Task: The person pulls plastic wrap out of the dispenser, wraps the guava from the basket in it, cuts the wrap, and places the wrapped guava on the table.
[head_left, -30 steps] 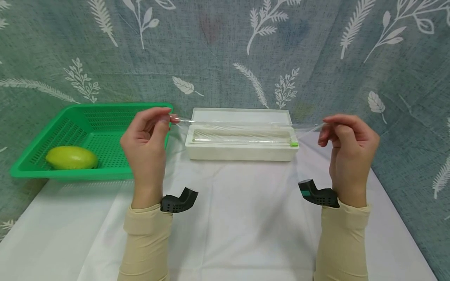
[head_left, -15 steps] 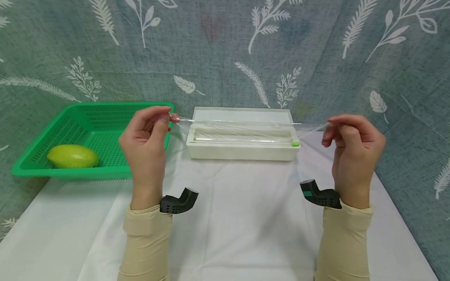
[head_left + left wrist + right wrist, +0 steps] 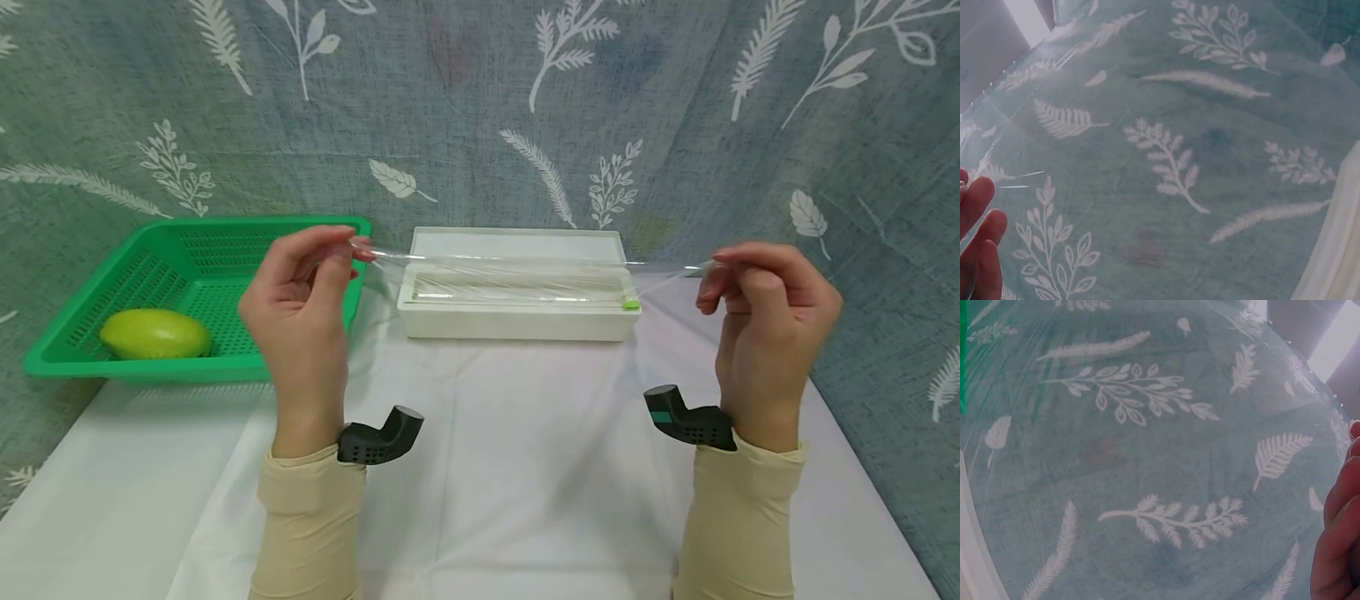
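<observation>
A clear sheet of cling film (image 3: 517, 264) stretches between my two hands, its edge drawn nearly straight. My left hand (image 3: 303, 308) pinches its left corner between thumb and index finger, beside the green basket. At the other corner, my right hand (image 3: 776, 325) pinches the film the same way. Behind the sheet stands a white cling film dispenser (image 3: 517, 323), with its lid (image 3: 517, 243) raised at the back and a small green cutter slider (image 3: 631, 304) at the right end. In the left wrist view the fingers (image 3: 985, 206) show at the left edge; the film is see-through there.
A green plastic basket (image 3: 191, 367) stands at the left, holding a yellow-green oval fruit (image 3: 155, 334) that looks like a lemon. White cloth (image 3: 517, 467) covers the table. A leaf-patterned curtain (image 3: 465, 125) rises right behind the basket and dispenser, and along the right side.
My hands have moved farther apart, the right one to the right and the left one slightly left, with the cling film still pinched between them. Dispenser, basket and fruit stay put.
</observation>
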A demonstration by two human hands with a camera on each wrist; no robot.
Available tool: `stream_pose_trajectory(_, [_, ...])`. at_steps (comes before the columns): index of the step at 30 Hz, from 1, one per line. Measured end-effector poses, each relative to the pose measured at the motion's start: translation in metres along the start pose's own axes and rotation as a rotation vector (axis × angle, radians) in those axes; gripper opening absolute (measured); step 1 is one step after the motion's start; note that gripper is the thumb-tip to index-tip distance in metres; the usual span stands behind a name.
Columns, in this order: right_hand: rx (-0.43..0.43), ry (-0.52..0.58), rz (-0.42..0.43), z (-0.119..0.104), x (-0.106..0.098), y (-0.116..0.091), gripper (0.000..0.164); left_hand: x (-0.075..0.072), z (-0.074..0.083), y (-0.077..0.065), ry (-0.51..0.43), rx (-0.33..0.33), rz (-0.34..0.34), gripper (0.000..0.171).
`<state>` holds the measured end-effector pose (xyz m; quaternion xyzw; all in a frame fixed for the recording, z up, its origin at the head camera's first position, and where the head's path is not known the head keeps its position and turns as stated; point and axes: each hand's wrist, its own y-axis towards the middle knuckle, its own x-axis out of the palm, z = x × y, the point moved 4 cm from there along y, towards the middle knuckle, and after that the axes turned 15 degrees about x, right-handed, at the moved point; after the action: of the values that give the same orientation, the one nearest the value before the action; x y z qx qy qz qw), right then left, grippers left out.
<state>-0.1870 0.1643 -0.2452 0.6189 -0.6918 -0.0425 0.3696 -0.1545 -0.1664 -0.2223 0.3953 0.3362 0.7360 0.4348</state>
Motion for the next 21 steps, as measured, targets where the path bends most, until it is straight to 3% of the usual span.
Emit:
stream_pose_trajectory(11, [-0.013, 0.042, 0.02, -0.006, 0.001, -0.003, 0.021, -0.001, 0.005, 0.0, -0.023, 0.005, 0.021, 0.011])
stream_pose_trajectory(21, [-0.027, 0.041, 0.028, -0.012, 0.004, -0.008, 0.021, -0.007, -0.002, -0.002, -0.095, -0.004, 0.056, 0.013])
